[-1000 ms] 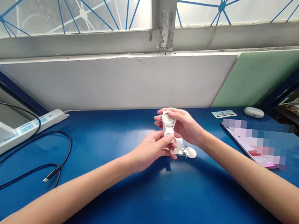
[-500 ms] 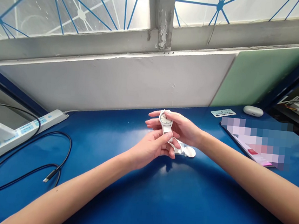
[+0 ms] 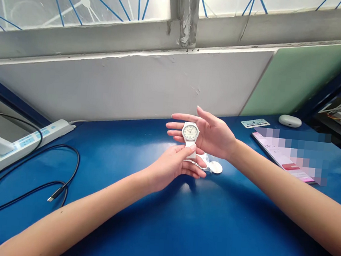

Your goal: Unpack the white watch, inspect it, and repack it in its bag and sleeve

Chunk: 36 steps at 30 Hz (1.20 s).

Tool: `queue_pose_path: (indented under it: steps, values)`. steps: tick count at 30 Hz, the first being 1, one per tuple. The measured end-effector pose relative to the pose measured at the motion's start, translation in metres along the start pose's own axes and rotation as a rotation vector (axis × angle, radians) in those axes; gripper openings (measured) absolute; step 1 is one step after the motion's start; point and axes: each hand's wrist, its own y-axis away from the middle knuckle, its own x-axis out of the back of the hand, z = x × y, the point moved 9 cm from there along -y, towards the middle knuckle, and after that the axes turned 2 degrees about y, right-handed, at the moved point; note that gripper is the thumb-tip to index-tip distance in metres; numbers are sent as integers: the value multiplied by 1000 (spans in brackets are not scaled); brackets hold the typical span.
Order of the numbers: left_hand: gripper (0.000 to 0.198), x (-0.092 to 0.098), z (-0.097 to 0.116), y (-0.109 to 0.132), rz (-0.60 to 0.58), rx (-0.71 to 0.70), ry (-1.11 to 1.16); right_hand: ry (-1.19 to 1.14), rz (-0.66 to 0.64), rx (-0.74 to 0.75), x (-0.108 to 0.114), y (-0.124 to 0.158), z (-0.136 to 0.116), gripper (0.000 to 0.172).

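Observation:
A white wristwatch (image 3: pixel 190 132) with a round pale dial faces up toward me above the blue table. My left hand (image 3: pixel 171 166) pinches its white strap below the dial between thumb and fingers. Just behind the watch, my right hand (image 3: pixel 214 136) is open, palm turned up, thumb raised and fingers stretched to the left. Whether the right palm touches the watch I cannot tell. Beneath the hands on the table lies a round white piece (image 3: pixel 215 167) with clear plastic wrap (image 3: pixel 206 160) beside it, partly hidden by my left fingers.
A phone (image 3: pixel 285 157) with a lit, partly blurred screen lies at the right. Behind it are a card (image 3: pixel 255 123) and a white earbud case (image 3: pixel 290 121). On the left are a power strip (image 3: pixel 41 133) and a looped black cable (image 3: pixel 78 163).
My right thumb has lifted off the watch and the right hand has opened out behind it. The left hand keeps its hold on the strap. The camera view has tilted down slightly.

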Motion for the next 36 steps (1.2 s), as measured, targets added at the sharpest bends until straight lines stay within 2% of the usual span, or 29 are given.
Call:
queue_pose_path:
  steps: [5, 11, 23, 30, 36]
  values:
    - [22, -2, 3, 2, 18, -24, 43, 11, 10, 44, 1, 1, -5, 51]
    - [21, -3, -3, 2, 12, 12, 73, 57, 6, 50, 4, -1, -4, 48]
    - [34, -8, -12, 1, -57, 63, 64, 44, 0, 21, 1, 3, -3, 50]
    - [25, -6, -8, 1, -6, 21, 80, 68, -49, 53, -5, 2, -4, 50]
    - [30, -10, -9, 3, -29, 47, 57, 126, -55, 39, -6, 3, -3, 52]
